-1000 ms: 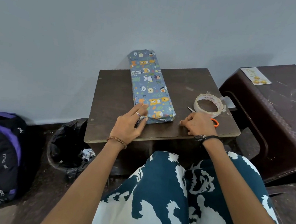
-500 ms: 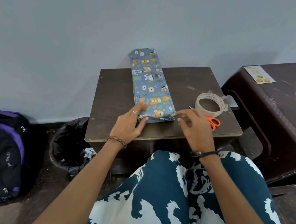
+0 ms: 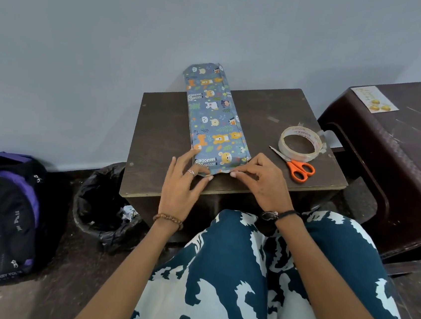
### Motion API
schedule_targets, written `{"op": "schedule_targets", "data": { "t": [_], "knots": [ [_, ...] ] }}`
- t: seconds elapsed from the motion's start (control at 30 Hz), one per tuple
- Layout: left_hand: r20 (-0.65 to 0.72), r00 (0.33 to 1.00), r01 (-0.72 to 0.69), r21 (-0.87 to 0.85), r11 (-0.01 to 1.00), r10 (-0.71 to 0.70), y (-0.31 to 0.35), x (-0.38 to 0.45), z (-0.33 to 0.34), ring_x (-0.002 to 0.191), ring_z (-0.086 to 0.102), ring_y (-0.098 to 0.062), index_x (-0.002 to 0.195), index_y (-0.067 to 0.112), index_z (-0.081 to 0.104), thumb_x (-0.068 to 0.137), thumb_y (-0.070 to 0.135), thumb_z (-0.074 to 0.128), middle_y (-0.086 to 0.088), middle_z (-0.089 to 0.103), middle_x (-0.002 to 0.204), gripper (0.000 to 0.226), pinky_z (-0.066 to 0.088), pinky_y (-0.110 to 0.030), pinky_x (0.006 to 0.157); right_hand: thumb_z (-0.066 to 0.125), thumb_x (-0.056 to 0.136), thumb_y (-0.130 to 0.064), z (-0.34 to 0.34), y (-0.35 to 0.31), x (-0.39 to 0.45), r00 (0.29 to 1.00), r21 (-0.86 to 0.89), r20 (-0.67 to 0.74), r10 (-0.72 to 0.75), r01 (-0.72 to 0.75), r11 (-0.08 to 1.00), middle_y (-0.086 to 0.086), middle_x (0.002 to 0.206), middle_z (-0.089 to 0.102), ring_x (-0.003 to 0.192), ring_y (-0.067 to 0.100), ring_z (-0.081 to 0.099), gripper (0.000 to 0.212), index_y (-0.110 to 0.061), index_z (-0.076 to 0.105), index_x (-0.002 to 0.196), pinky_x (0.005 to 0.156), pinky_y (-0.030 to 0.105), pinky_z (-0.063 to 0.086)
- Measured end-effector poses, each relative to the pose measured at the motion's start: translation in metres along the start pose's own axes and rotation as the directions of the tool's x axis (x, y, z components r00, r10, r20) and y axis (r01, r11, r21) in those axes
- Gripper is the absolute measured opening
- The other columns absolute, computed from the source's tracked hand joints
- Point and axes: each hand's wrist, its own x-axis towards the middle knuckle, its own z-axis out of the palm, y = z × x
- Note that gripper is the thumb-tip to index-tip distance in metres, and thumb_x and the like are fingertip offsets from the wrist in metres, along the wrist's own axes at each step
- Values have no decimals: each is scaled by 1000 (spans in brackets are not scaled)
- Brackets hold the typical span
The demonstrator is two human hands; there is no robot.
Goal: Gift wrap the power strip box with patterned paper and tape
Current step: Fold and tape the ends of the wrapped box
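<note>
Since a second ago the right hand [image 3: 261, 183] has left its spot by the scissors [image 3: 297, 167] and come across to the near end of the wrapped box [image 3: 214, 123], where its curled fingertips now pinch the paper's loose bottom edge. Left hand [image 3: 183, 182] has stayed put: fingers nearly straight and spread, fingertips pressing the box's near left corner down, gripping nothing.

Lengthwise on the small dark table [image 3: 159, 138] lies the box, its far end overhanging the table's back edge toward the wall, its near end just short of the front edge. Long, narrow and flat-sided, it is covered in blue-grey paper printed with cartoon bears and leaves; the paper looks thin, smooth and easily creased or torn, while the box beneath probably feels stiff and fairly light. Holding it flat by the long sides or pressing on top seems safest, with only the end flaps pinched and folded.

To the right of the box sit a roll of clear tape [image 3: 300, 144], glossy and ring-shaped, and the orange-handled scissors, their blades tucked just against the roll. Judging by the loose edge, the near end is not yet taped.
</note>
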Motion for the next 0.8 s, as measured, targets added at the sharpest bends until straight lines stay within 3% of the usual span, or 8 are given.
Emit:
{"op": "schedule_targets", "data": {
  "t": [0.13, 0.27, 0.4, 0.63, 0.8],
  "knots": [
    [-58, 997, 49, 106, 993, -43, 5, -5, -2, 104, 52, -23, 80, 18, 71, 77, 27, 73, -6, 56, 113, 10, 40, -39, 91, 67, 81, -35, -2, 2, 0, 993, 54, 27, 116, -117, 992, -8, 73, 45, 64, 3, 46, 17, -23, 75, 89, 57, 20, 34],
    [-58, 995, 86, 166, 982, -78, 7, -10, 1, 88, 51, -21, 77, 18, 73, 77, 30, 70, -3, 56, 95, 12, 31, -32, 83, 66, 81, -39, 3, -2, -1, 978, -60, 12, 208, -207, 976, -6, 75, 45, 68, 9, 48, 16, -25, 74, 82, 53, 23, 31],
    [-30, 958, 286, 58, 956, -285, 11, -9, 7, 91, 45, -12, 80, 21, 72, 79, 31, 70, 8, 48, 90, 11, 15, -22, 85, 66, 80, -40, 8, -6, -2, 962, -111, -14, 273, -273, 956, -5, 80, 50, 73, 11, 52, 16, -25, 69, 74, 56, 25, 31],
    [35, 915, 401, 34, 915, -402, 14, -3, 9, 92, 39, -5, 76, 28, 67, 81, 34, 66, 12, 49, 89, 8, 12, -20, 86, 63, 80, -41, 11, -9, -4, 967, -203, -44, 252, -255, 945, -10, 78, 45, 67, 9, 49, 19, -23, 65, 73, 49, 18, 25],
    [30, 950, 309, 82, 948, -312, 15, -6, 7, 88, 37, -2, 78, 30, 67, 82, 37, 65, 14, 45, 88, 9, 12, -20, 83, 66, 80, -37, 9, -3, -8, 985, -95, -54, 161, -166, 982, -11, 81, 47, 70, 3, 50, 14, -24, 65, 77, 56, 21, 37]
  ]
}}
